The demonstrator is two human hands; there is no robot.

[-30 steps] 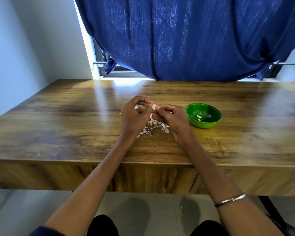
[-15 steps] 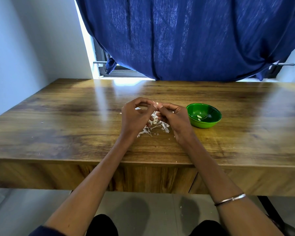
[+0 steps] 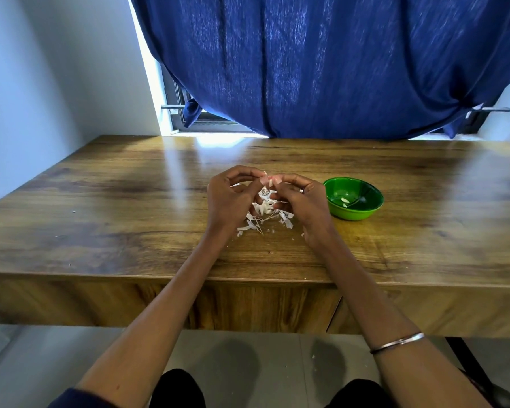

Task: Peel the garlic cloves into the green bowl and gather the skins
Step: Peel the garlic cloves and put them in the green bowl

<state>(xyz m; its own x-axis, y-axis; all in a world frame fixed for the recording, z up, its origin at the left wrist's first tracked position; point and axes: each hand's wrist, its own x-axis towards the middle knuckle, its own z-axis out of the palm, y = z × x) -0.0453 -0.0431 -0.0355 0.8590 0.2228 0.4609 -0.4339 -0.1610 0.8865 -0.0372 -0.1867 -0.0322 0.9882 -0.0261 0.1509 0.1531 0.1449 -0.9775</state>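
Head view: bare desk (image 3: 100, 219) spreads left of the left hand (image 3: 228, 201). Both it and the right hand (image 3: 302, 203) pinch a clove (image 3: 268, 180) above skins (image 3: 264, 214); bowl (image 3: 353, 210) sits just right.

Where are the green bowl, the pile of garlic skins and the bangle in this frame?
green bowl (image 3: 365, 213): head view, on its near outer wall.
pile of garlic skins (image 3: 267, 207): head view, on the white scraps between the two hands.
bangle (image 3: 401, 342): head view, on the metal band round the right wrist.
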